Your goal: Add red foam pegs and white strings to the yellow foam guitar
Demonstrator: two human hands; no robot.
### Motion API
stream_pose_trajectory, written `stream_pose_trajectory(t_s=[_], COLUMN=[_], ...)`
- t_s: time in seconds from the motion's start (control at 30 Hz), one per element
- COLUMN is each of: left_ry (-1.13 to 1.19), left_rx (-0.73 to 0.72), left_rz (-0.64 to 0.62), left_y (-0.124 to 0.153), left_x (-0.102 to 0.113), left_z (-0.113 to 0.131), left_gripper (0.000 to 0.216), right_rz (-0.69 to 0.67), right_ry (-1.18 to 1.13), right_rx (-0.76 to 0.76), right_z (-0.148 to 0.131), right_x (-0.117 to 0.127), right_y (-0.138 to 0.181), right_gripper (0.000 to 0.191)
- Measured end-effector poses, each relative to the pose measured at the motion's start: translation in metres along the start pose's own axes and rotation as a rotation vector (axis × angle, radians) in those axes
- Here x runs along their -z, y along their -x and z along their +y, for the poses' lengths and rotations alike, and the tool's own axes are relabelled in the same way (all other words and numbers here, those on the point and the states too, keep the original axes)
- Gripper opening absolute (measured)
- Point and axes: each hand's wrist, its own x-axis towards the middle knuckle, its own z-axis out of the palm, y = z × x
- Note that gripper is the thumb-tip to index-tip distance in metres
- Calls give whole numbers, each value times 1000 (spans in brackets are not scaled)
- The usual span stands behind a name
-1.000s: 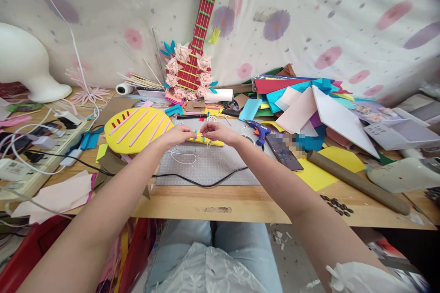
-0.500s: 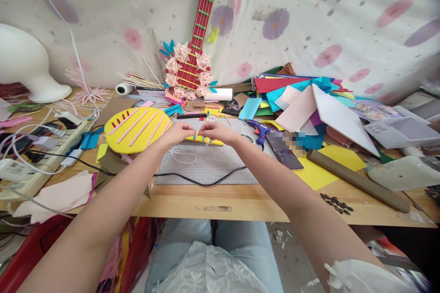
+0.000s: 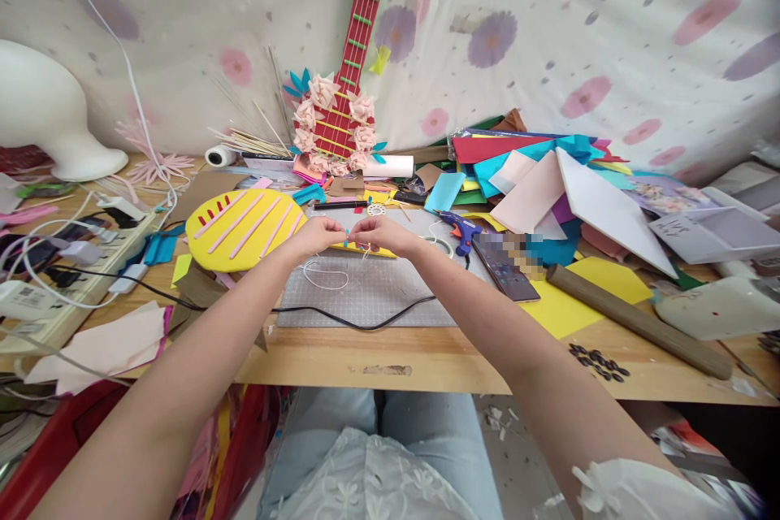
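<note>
My left hand [image 3: 321, 235] and my right hand [image 3: 383, 234] meet almost fingertip to fingertip above the grey cutting mat [image 3: 390, 288]. Both are closed in a pinch on a thin white string [image 3: 329, 286], whose slack loops over the mat below my left hand; the gripped bit is tiny and mostly covered by fingers. Under my hands lies a narrow yellow strip [image 3: 385, 253] with small blue bars, largely hidden. Left of it rests a yellow guitar-body shape [image 3: 244, 253] with pink strips and short red bars.
A blue glue gun [image 3: 464, 232] and a phone [image 3: 504, 266] lie on the right. A black cable [image 3: 366, 328] crosses the mat's front. A red flower-trimmed guitar [image 3: 359, 32] leans at the back. Coloured sheets [image 3: 517, 150], a brown tube [image 3: 639, 321] and a power strip [image 3: 79, 276] surround the mat.
My fingertips have shifted very slightly closer together at the string. The yellow strip and the things on the table stay where they were.
</note>
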Motion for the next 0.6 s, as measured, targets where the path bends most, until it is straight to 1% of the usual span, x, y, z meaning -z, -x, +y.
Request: stream_pose_trajectory(t_s=[0.23,0.37,0.43,0.53,0.6], left_ry=[-99,-79,-51,38,139], left_rx=[55,69,92,101,104], left_rz=[-49,-126,-194,-302,-316], left_y=[-1,-2,-1,5,8], left_x=[-1,3,10,29,46], left_z=[3,0,0,1,1], left_gripper=[20,19,21,22,24], right_rz=[56,131,194,303,388], right_ry=[13,-2,-73,-257,-390], right_rx=[22,28,18,-14,-37], right_z=[1,1,2,4,6], right_x=[0,7,15,35,53], right_y=[-2,-2,-1,2,5], right_gripper=[8,5,3,4,4])
